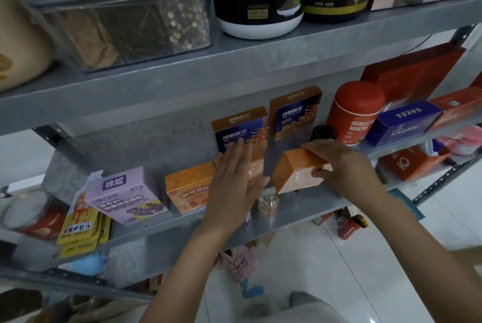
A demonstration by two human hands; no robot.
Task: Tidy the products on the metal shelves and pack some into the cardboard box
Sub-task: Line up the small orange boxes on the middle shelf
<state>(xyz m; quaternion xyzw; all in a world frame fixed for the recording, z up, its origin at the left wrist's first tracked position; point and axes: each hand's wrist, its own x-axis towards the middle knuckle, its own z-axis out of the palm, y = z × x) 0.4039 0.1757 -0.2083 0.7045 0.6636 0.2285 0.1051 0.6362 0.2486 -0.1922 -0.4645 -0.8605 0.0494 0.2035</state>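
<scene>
1. The orange box (297, 171) sits tilted on the middle shelf (313, 205), in front of the red canister (354, 111) and to its left, near the shelf's front lip.
2. The right hand (344, 163) clamps it. The fingers curl over the top edge and the thumb pinches the end face nearer the canister.
3. The left hand (234, 176), further left of the canister, has its fingers straight and together, laid flat against a second orange carton. That carton is mostly hidden, so the hand may be pressing it or only touching it.
4. Handling, as a judgement: the box looks like a small retail carton, light and stiff at its edges. Its panels would likely dent under a hard squeeze.
5. Its face shows a sheen, probably film wrap, so it may slip under a loose pinch.
6. The best hold is probably across two opposite faces close to the corners, where the card is strongest, with the thumb opposing the fingers.
7. Two blue-and-orange boxes (240, 129) stand upright behind it, left of the canister. A careless swing could tip them.
</scene>
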